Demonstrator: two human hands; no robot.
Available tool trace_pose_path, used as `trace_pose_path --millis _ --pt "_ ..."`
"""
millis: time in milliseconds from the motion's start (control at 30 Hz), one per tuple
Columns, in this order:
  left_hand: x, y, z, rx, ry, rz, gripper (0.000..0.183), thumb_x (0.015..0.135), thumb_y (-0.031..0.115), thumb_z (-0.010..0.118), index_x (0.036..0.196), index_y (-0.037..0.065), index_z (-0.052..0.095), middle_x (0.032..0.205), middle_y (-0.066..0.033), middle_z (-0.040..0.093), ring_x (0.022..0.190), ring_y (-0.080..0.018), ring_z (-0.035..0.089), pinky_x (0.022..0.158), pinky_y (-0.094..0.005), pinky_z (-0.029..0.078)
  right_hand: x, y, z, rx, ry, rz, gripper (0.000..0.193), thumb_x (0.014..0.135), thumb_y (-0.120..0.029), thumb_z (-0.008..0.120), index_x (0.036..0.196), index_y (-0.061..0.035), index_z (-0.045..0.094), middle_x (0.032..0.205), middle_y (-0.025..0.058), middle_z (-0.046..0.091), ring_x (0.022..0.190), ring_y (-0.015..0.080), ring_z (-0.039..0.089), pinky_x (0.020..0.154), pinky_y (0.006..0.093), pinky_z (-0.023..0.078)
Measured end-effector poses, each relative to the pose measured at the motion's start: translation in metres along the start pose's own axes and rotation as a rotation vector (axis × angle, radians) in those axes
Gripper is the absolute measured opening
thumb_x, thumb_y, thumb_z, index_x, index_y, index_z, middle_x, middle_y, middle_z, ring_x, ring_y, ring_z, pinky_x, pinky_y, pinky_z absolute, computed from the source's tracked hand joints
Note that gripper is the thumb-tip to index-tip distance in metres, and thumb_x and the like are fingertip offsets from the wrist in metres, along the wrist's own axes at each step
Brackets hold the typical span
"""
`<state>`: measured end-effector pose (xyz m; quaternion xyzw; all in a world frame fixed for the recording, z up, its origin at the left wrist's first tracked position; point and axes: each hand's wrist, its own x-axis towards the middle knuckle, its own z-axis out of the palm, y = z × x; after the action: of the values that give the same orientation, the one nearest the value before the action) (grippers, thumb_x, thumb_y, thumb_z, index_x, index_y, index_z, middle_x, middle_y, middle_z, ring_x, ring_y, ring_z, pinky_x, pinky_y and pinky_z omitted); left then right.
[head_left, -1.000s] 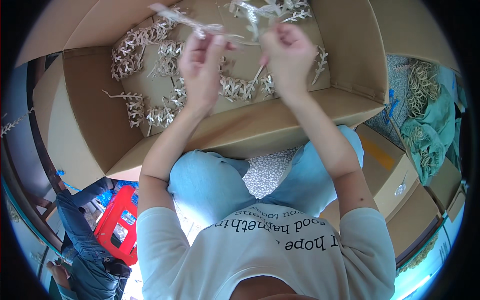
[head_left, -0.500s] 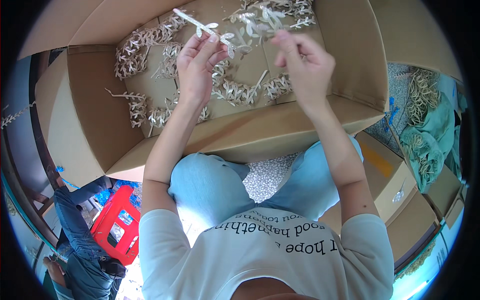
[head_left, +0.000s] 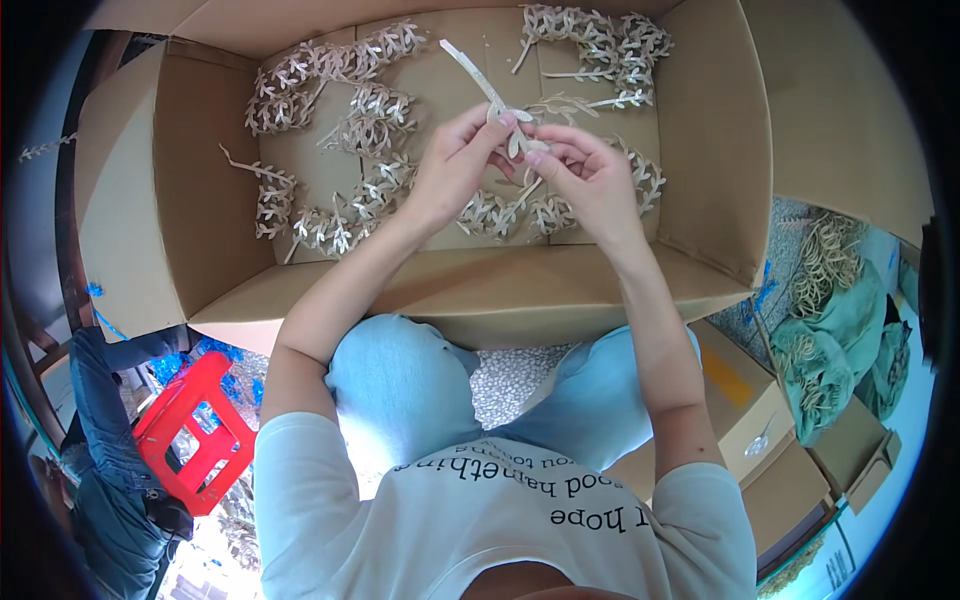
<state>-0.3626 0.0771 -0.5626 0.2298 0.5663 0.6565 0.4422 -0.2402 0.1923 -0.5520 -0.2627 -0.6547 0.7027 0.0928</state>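
My left hand is closed in a pinch on a pale gold leaf trim, a narrow strip with small leaves along it. Its straight end sticks up past my fingers. Close beside it, my right hand pinches the leafy part of the same trim between thumb and fingers. Both hands are held over a large open cardboard box. Bunched leaf trims lie on its bottom around my hands, some partly hidden behind my hands and left forearm.
The box's near wall stands just beyond my knees. Another person's legs and a red plastic stool are at lower left. Toward the right are a green sack with pale cords and more cardboard boxes.
My right hand has come in from the right and lower, meeting my left hand on the leaf trim. My left hand has moved right. The whole view has shifted slightly.
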Motion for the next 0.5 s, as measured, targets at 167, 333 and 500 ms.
trace_pose_path --millis 167,333,500 --pt "-0.002 0.009 0.002 -0.001 0.031 0.052 0.029 0.093 0.025 0.043 0.099 0.001 0.057 0.086 -0.0059 0.06 0.071 -0.0085 0.054 0.061 -0.0229 0.045 -0.002 0.004 0.001 -0.148 0.023 -0.066 0.017 0.081 -0.009 0.064 0.096 -0.0016 0.063 0.08 0.0007 0.06 0.068 0.0031 0.051 0.059 0.0168 0.04" --pt "0.003 0.018 -0.012 0.067 0.154 0.102 0.034 0.094 0.027 0.037 0.095 0.0 0.057 0.081 -0.0076 0.063 0.071 -0.0113 0.057 0.063 -0.0236 0.044 -0.007 -0.011 0.01 -0.575 0.094 -0.315 0.016 0.074 -0.009 0.068 0.089 -0.0034 0.064 0.077 0.0015 0.059 0.071 0.0085 0.052 0.06 0.0221 0.042" --pt "0.002 0.018 -0.013 0.075 0.237 0.133 0.042 0.094 0.031 0.034 0.084 -0.001 0.06 0.074 -0.0077 0.064 0.065 -0.0095 0.055 0.061 -0.0233 0.043 -0.005 -0.001 0.014 -0.658 0.097 -0.501 0.016 0.073 -0.008 0.068 0.088 -0.0041 0.064 0.076 0.0016 0.056 0.07 0.0097 0.05 0.061 0.0228 0.041"
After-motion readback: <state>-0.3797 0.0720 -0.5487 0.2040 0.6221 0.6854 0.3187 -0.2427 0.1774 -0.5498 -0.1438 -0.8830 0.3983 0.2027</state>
